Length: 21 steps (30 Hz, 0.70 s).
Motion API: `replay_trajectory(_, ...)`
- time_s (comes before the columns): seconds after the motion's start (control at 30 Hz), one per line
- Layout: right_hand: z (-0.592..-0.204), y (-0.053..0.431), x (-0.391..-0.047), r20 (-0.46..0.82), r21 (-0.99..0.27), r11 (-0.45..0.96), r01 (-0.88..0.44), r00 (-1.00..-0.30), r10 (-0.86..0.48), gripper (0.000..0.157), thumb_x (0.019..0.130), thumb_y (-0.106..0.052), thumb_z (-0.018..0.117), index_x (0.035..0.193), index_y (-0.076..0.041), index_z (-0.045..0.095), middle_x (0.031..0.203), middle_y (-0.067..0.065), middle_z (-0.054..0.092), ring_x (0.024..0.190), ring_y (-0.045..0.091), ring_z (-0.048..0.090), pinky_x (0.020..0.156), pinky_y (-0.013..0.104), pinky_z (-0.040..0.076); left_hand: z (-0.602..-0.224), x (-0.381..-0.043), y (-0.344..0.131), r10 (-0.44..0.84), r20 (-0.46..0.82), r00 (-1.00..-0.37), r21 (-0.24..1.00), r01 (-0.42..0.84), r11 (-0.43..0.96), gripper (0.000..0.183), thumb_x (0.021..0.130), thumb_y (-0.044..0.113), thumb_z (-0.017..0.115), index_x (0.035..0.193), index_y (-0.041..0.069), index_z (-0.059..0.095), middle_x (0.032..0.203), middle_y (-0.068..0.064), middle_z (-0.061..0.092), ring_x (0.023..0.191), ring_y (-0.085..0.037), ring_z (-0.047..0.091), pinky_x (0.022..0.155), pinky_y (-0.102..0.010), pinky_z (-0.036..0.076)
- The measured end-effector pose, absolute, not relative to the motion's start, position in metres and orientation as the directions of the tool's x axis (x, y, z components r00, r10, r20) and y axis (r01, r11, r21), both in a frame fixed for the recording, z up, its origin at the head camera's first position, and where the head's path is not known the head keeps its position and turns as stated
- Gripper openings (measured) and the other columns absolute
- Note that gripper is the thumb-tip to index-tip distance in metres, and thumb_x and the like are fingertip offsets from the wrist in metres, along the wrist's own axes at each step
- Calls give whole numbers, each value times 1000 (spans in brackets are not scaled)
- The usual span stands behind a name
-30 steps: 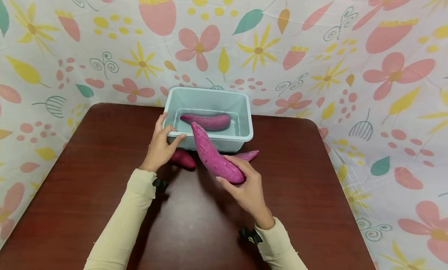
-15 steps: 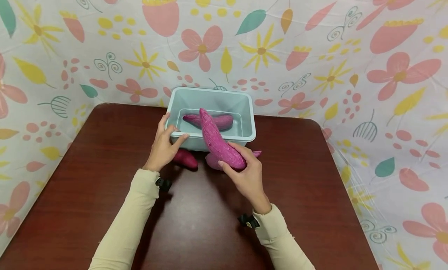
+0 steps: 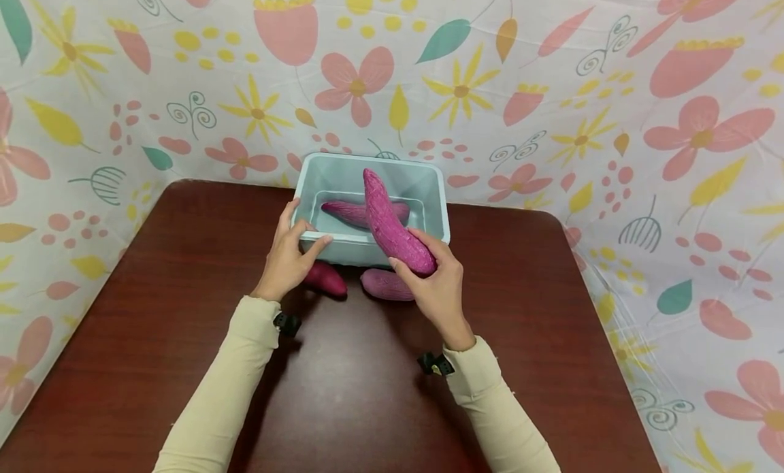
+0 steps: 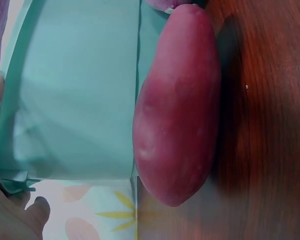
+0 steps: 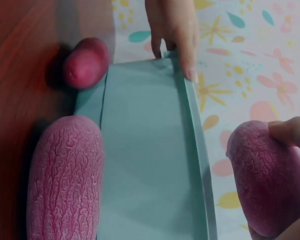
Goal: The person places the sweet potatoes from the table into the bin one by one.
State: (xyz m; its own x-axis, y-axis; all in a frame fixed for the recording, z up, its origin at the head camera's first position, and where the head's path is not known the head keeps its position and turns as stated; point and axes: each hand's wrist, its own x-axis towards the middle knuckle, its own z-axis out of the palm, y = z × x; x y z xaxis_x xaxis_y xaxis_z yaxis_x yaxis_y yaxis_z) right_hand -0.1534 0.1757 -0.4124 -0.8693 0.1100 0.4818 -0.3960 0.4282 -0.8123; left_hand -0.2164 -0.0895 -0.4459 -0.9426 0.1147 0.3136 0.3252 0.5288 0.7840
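My right hand grips the thick end of a curved, rough-skinned pinkish-purple sweet potato. Its narrow end points away, above the pale blue plastic bin. At the bin's front left corner, my left hand holds the rim, thumb over the front edge. Inside the bin lies another purple sweet potato, partly covered in view by the held one. A smooth dark red sweet potato rests on the table against the bin's front wall. Near my right hand lies a wrinkled purple one, also before the bin.
The dark brown table carries everything. Behind the bin and along both sides hangs a white cloth with flowers and leaves. A black strap sits at my right wrist, another strap at my left.
My right hand has moved the held sweet potato forward and slightly right, from the bin's front rim to over its inside. The left hand stays at the corner.
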Motion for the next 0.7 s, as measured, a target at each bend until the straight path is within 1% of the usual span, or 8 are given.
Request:
replay_trajectory(0.17,-415,172,-162,455,-828,418,-374,-884,109,55,76,-10,88,127,-10,69,127,14,68,114,28,63,94,42,50,-447,-217,-91,117,313,-942,781,326,533,32,96,37,68,92,8,59,169,-8,16,154,-34,25,111,-60,37)
replay_trajectory(0.27,-416,173,-167,448,-830,416,-372,-888,100,55,76,-12,89,127,-12,69,127,14,68,114,30,63,94,46,49,-448,-218,-91,116,315,-942,782,327,530,32,96,37,69,92,7,59,169,-8,15,154,-34,25,112,-59,37)
replay_trajectory(0.4,-414,175,-174,460,-815,436,-382,-884,86,54,78,-19,89,128,-17,70,126,10,70,114,26,64,94,45,49,-446,-219,-90,109,313,-944,784,321,532,32,96,38,69,92,8,58,169,-6,15,153,-33,27,106,-59,41)
replay_trajectory(0.5,-412,175,-181,477,-797,455,-397,-876,71,53,78,-21,88,128,-17,70,126,9,70,114,25,64,93,45,49,-446,-219,-90,108,309,-945,783,317,535,33,96,40,68,92,9,58,169,-5,15,153,-33,28,101,-59,43)
replay_trajectory(0.7,-413,168,-193,474,-784,466,-410,-880,23,53,79,-23,88,129,-17,69,126,10,70,114,25,63,94,44,49,-448,-219,-91,108,311,-944,779,318,540,32,96,39,68,92,9,58,169,-6,16,153,-34,29,101,-59,44)
